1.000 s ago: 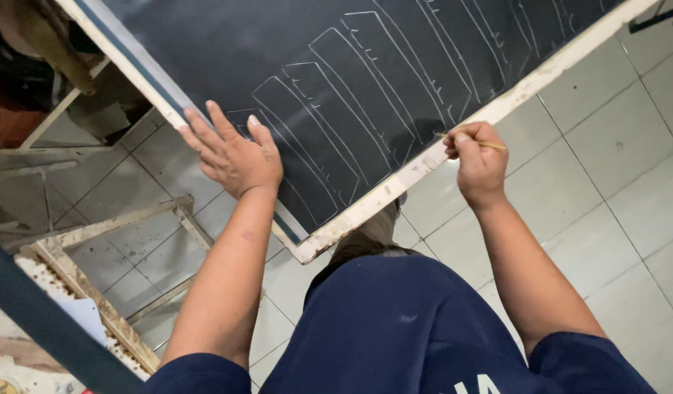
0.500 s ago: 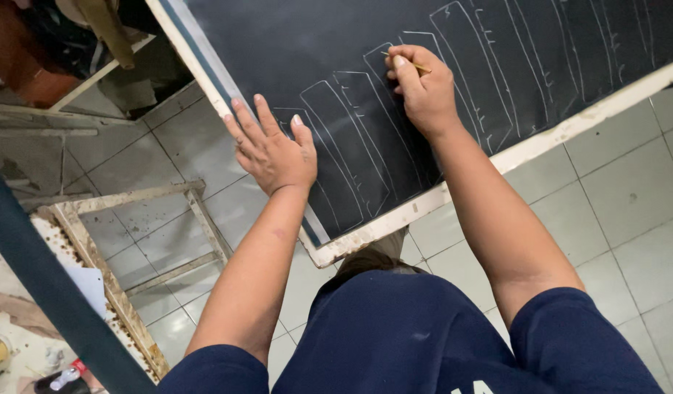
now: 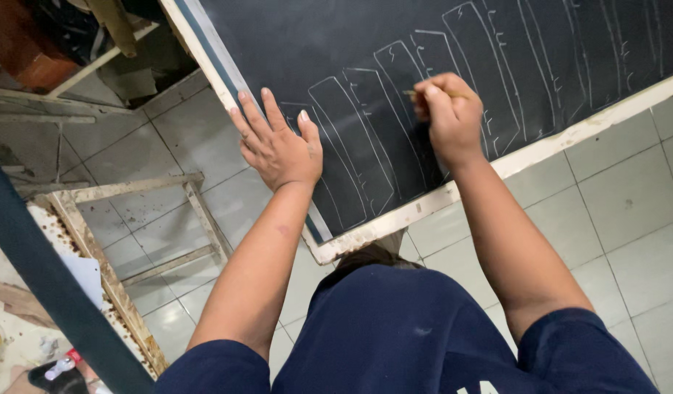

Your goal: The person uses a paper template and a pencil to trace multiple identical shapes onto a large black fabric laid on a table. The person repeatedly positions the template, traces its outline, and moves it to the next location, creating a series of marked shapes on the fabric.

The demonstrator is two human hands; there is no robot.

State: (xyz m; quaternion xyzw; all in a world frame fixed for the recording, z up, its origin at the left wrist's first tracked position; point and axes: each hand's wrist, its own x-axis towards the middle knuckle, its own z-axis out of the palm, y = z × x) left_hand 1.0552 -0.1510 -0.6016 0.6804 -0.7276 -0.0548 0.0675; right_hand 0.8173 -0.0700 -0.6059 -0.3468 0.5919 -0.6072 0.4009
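Observation:
A large black board (image 3: 336,51) with a pale wooden frame (image 3: 540,149) lies tilted in front of me, covered with chalk outlines of long narrow strips. My left hand (image 3: 278,146) rests flat on the board near its left edge, fingers spread. My right hand (image 3: 449,117) is closed on a thin stick of chalk (image 3: 411,93), its tip touching the board among the drawn strips. Both forearms reach forward from my dark blue shirt (image 3: 416,335).
Grey floor tiles (image 3: 621,219) lie below the board. A worn wooden frame (image 3: 125,292) stands at the left, with a dark diagonal bar (image 3: 44,284) in front of it. Clutter and a small bottle (image 3: 59,367) lie at the bottom left.
My right hand rose from the board's lower frame onto the black surface and now sits further left among the chalk strips. My left hand stayed flat near the left edge.

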